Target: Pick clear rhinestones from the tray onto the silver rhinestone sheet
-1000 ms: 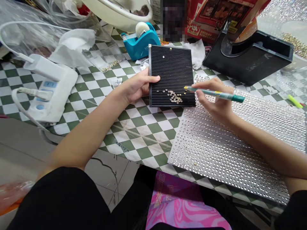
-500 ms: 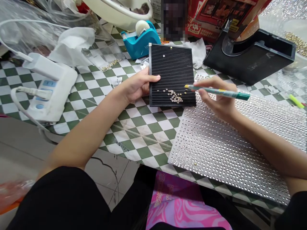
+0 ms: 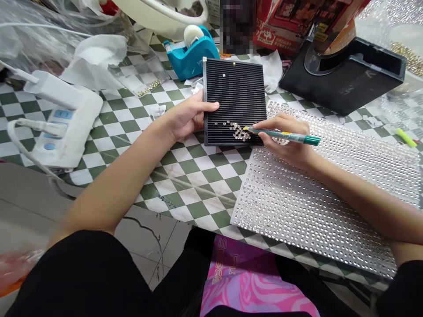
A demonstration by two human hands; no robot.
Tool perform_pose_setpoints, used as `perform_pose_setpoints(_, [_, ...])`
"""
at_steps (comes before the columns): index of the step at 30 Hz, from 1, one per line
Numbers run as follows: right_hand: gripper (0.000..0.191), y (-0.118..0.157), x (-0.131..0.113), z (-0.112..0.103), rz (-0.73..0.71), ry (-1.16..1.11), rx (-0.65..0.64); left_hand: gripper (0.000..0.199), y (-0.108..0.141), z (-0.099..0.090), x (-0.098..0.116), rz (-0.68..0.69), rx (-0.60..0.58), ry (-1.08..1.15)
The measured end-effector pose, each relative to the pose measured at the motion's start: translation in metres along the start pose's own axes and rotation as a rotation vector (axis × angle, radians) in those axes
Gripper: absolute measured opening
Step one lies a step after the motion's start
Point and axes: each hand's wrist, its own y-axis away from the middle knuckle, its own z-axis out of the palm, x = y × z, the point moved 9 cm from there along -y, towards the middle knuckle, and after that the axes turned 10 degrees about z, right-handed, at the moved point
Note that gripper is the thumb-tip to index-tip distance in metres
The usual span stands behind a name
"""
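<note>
My left hand grips the left edge of a black ribbed tray, thumb on top and the other fingers partly hidden beneath. Clear rhinestones lie heaped toward the tray's near edge, with a few loose ones higher up. A pen-like picking tool, with a green end and a yellow tip, is pinched in my right hand. Its tip is at the rhinestone heap; whether a stone sticks to it is too small to tell. Under my right hand and forearm lies a white sheet covered with rows of shiny rhinestones.
A blue tape dispenser stands behind the tray, and a black dispenser-like holder stands at the back right. At left sits a white power strip with plugs and cables. Clear plastic bags crowd the back left.
My right hand has moved left and slightly down, bringing the tool's tip from the tray's right side to the rhinestone heap. My left hand keeps hold of the tray. The view has shifted slightly.
</note>
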Motion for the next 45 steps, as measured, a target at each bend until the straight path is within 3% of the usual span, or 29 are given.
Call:
perform_pose_setpoints(7, [0.015, -0.002, 0.005, -0.005, 0.072, -0.03, 0.013, 0.075, 0.0, 0.001, 0.0, 0.0, -0.008, 0.007])
perform_pose_setpoints(14, [0.018, -0.008, 0.04, -0.045, 0.199, -0.086, 0.326, 0.07, 0.001, 0.0, 0.002, -0.01, -0.007, -0.017])
perform_pose_setpoints(19, [0.015, -0.013, 0.051, -0.042, 0.215, 0.029, 0.285, 0.067, 0.002, 0.0, 0.002, -0.027, 0.034, -0.031])
perform_pose_setpoints(23, [0.007, -0.013, 0.051, -0.039, 0.205, 0.097, 0.256, 0.069, 0.001, 0.002, 0.002, -0.007, -0.005, -0.014])
perform_pose_setpoints(36, [0.01, -0.012, 0.052, -0.038, 0.193, 0.153, 0.268, 0.083, 0.001, 0.0, 0.0, 0.007, -0.047, -0.046])
perform_pose_setpoints(45, [0.012, -0.012, 0.052, -0.039, 0.195, 0.143, 0.281, 0.068, 0.001, -0.002, -0.001, -0.029, 0.026, 0.028])
